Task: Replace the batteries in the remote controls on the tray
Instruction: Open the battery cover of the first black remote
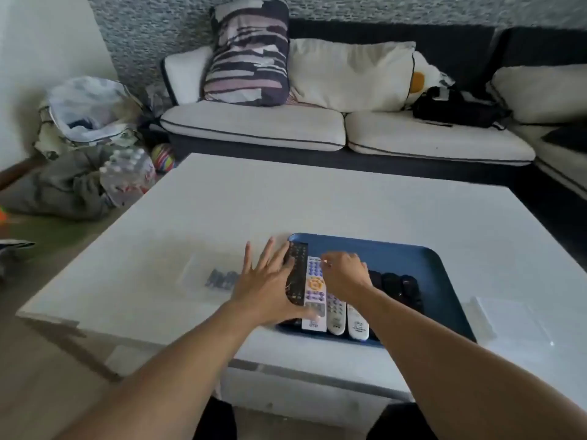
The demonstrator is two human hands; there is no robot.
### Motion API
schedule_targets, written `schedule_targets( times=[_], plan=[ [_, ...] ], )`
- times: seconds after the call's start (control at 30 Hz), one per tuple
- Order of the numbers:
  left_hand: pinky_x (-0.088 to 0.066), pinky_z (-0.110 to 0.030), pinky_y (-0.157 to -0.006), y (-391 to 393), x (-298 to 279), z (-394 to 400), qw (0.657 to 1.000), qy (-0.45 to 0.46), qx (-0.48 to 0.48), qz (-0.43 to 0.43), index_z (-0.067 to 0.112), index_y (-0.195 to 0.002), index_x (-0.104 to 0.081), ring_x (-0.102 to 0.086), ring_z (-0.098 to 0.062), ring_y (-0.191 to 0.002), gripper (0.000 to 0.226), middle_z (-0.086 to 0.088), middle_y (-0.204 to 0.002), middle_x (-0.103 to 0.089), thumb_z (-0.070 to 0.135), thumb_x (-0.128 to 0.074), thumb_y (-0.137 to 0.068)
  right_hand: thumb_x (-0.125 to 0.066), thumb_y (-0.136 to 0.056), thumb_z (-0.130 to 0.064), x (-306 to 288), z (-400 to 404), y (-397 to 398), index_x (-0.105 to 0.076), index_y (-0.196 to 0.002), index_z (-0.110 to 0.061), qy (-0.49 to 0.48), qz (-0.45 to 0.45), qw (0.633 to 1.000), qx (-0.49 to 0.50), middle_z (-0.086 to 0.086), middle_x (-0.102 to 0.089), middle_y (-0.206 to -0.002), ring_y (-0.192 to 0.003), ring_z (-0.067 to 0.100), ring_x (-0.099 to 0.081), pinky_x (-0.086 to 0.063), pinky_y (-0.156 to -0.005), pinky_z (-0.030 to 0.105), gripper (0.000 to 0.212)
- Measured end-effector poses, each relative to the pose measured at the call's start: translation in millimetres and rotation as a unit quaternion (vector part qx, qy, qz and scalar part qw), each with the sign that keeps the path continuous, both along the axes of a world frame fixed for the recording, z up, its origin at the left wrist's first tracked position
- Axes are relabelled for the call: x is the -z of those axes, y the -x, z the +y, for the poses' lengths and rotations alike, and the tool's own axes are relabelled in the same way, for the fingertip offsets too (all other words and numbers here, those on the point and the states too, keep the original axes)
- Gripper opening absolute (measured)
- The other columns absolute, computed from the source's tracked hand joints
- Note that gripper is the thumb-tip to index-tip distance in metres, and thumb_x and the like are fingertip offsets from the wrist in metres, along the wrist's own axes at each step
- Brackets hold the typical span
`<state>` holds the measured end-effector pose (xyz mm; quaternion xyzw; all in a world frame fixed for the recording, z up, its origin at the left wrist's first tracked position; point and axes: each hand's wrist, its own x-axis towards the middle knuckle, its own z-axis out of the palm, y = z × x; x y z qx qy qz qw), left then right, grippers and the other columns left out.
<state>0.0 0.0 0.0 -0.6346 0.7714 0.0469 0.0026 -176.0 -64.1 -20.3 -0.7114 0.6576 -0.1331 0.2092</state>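
White and low, the surface (317, 201) stands before a cushioned sofa (254, 125). Left grip (263, 281), fingers spread, presses the black remote (297, 274) at the blue tray's (444, 281) left edge. Right grip (344, 274) curls over the row; whether it pinches anything, I cannot tell. Inside the tray lie white remotes (336, 315) near and dark ones (397, 285) rightward. Left of the tray, a clear container (203, 271) holds batteries (220, 279).

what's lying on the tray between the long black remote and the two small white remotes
One white remote with blue and orange buttons lies between the black remote and the two small white remotes, on the blue tray. The head view shows it.
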Motion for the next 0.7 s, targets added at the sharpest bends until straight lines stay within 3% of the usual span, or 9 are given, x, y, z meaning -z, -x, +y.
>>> schedule_targets(
  times=[0.1, 0.2, 0.3, 0.4, 0.47, 0.6, 0.7],
  plan=[
    [0.022, -0.062, -0.114, -7.8, 4.1, -9.0, 0.999, -0.029, 0.033, -0.025, 0.037, -0.157, 0.014, 0.044, -0.028, -0.142, 0.142, 0.001, -0.165, 0.025, 0.102, -0.046, -0.046, -0.036, -0.099, -0.025, 10.1, -26.4, -19.0, -0.061, -0.112, -0.022, 0.025, 0.045, 0.998, -0.033, 0.005, -0.057, -0.13, -0.125, 0.03, -0.042, -0.033, -0.104, 0.044, 0.028],
    [0.023, -0.062, -0.114, -15.7, 17.6, -14.2, 0.997, -0.03, 0.033, -0.066, 0.033, -0.159, 0.013, 0.05, -0.03, -0.137, 0.147, -0.005, -0.164, 0.027, 0.098, -0.055, -0.045, -0.03, -0.103, -0.037, 20.2, -48.6, -37.5, -0.056, -0.127, -0.021, 0.017, 0.092, 0.994, -0.062, 0.004, -0.049, -0.14, -0.127, 0.028, -0.038, -0.029, -0.107, 0.044, 0.038],
    [0.022, -0.064, -0.113, -15.0, 21.9, -16.1, 0.995, -0.02, 0.035, -0.093, 0.033, -0.16, -0.008, 0.052, -0.033, -0.135, 0.136, -0.007, -0.164, 0.029, 0.092, -0.061, -0.05, -0.028, -0.103, -0.041, 28.8, -60.8, -46.0, -0.05, -0.132, -0.022, 0.003, 0.133, 0.988, -0.073, 0.005, -0.047, -0.143, -0.13, 0.03, -0.035, -0.027, -0.107, 0.044, 0.041],
    [0.023, -0.065, -0.112, -13.1, 22.1, -17.0, 0.995, -0.018, 0.037, -0.091, 0.035, -0.151, -0.035, 0.052, -0.034, -0.134, 0.113, -0.007, -0.163, 0.029, 0.087, -0.065, -0.055, -0.026, -0.103, -0.045, 34.2, -68.1, -50.1, -0.047, -0.136, -0.021, -0.007, 0.15, 0.987, -0.065, 0.006, -0.044, -0.144, -0.131, 0.03, -0.034, -0.026, -0.107, 0.044, 0.045],
    [0.022, -0.065, -0.112, -11.2, 21.6, -15.3, 0.995, -0.025, 0.036, -0.088, 0.033, -0.146, -0.044, 0.051, -0.035, -0.135, 0.105, -0.007, -0.164, 0.027, 0.085, -0.065, -0.057, -0.026, -0.103, -0.046, 33.9, -70.3, -50.9, -0.047, -0.138, -0.02, -0.005, 0.143, 0.988, -0.052, 0.007, -0.043, -0.145, -0.132, 0.03, -0.034, -0.025, -0.109, 0.044, 0.049],
    [0.018, -0.06, -0.117, -8.1, 21.9, -13.4, 0.996, 0.003, 0.05, -0.07, 0.023, -0.144, -0.048, 0.049, -0.035, -0.137, 0.107, -0.008, -0.165, 0.024, 0.082, -0.068, -0.057, -0.034, -0.1, -0.05, 24.4, -71.4, -52.8, -0.05, -0.135, -0.021, -0.017, 0.034, 0.999, -0.003, 0.004, -0.054, -0.135, -0.13, 0.028, -0.036, -0.027, -0.106, 0.042, 0.048],
    [0.018, -0.054, -0.12, -6.9, 16.2, -10.2, 0.997, 0.015, 0.066, -0.042, 0.022, -0.16, -0.018, 0.05, -0.034, -0.137, 0.129, -0.006, -0.165, 0.026, 0.08, -0.07, -0.058, -0.049, -0.096, -0.045, 8.4, -70.5, -50.0, -0.05, -0.118, -0.025, -0.061, -0.163, 0.983, 0.066, -0.001, -0.064, -0.105, -0.111, 0.024, -0.053, -0.041, -0.097, 0.038, 0.03]
  ],
)
